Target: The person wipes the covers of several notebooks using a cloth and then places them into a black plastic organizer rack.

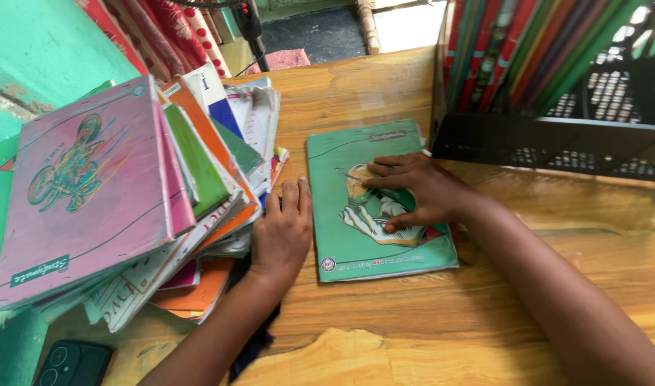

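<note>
A thin, glossy green notebook (370,207) is pressed flat at the centre of the grained wooden table (499,307) by the right hand (417,194), fingers spread. The left hand (283,232), fingers together, is laid at its nine o'clock edge against a slumped stack of soft-cover books (127,200). A black mesh crate (556,136) at one o'clock is cut off by the frame.

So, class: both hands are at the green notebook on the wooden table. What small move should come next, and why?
Probably lift the green notebook: the right hand lies flat on its cover, the left hand rests at its edge beside the leaning stack of books, and the black crate already holds upright books.
</note>
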